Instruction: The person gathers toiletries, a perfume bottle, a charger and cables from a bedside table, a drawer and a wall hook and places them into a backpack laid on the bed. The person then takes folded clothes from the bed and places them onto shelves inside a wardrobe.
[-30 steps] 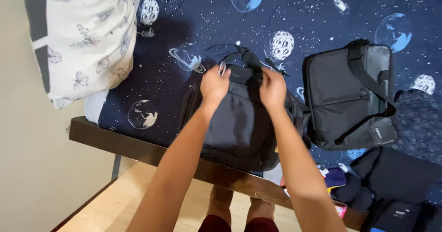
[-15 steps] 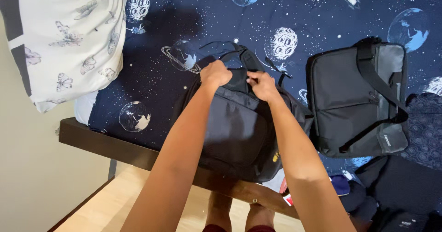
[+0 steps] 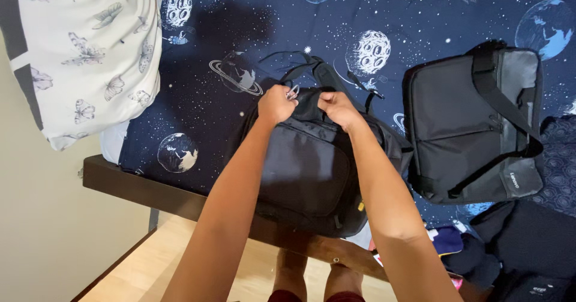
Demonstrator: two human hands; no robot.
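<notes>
Backpack: a black backpack [image 3: 309,170] lies flat on the bed, its lower end at the bed's near edge and overhanging the wooden frame a little, its top end pointing toward the middle of the bed. Soft dark fabric, a front pocket panel, a small yellow tag near its lower right corner. Its black straps [image 3: 312,68] trail out past the top end over the sheet.
Left hand: the left hand [image 3: 276,104] is closed on the backpack's top edge, fingers curled tight, pinching a small metal zipper pull [image 3: 293,91].
Right hand: the right hand [image 3: 338,108] grips the same top edge just beside the left, fingers folded over the fabric.
Bed: a dark blue sheet [image 3: 240,20] printed with planets, moons and stars; a dark wooden frame [image 3: 138,188] along the near edge.
Pillow: a cream pillow [image 3: 90,50] with a butterfly print at the bed's left end, well apart from the backpack.
Shoulder bag: a grey shoulder bag [image 3: 474,122] with a black strap lies just to the right of the backpack, close to touching it; closed, contents not visible.
Near right corner: dark folded items [image 3: 528,248] and small colourful things, too unclear to name.
Backpack contents: cannot tell; the inside is not visible.
</notes>
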